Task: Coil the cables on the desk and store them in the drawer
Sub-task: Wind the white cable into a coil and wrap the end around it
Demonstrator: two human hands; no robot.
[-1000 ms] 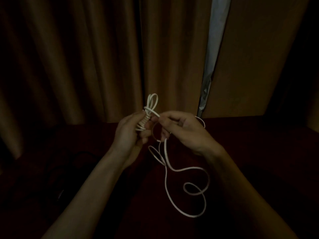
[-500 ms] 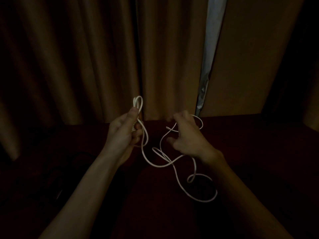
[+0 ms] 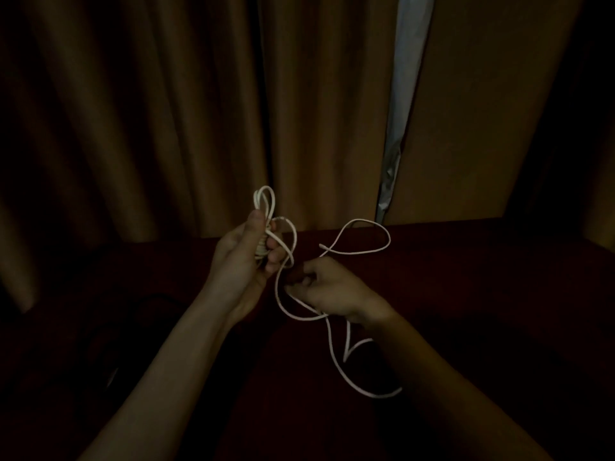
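A thin white cable (image 3: pixel 332 357) is partly wound into a small bundle that my left hand (image 3: pixel 244 261) grips, thumb on top, with short loops sticking up above the fist. From the bundle the loose cable curves down to my right hand (image 3: pixel 327 287), whose curled fingers pinch it just below and right of the left hand. A wide loop arches behind the right hand and the free tail trails down over the dark red desk (image 3: pixel 466 261). No drawer is visible in this dim scene.
Brown curtains (image 3: pixel 166 111) hang behind the desk, with a pale gap (image 3: pixel 399 111) between them. A dark black cable or object (image 3: pixel 139 327) lies on the desk at the left, barely visible. A brown panel (image 3: pixel 482 111) stands at the back right.
My right hand has dropped lower and come closer to the left hand, pulling the loose cable with it. The trailing tail on the desk has shifted. The left hand keeps the bundle.
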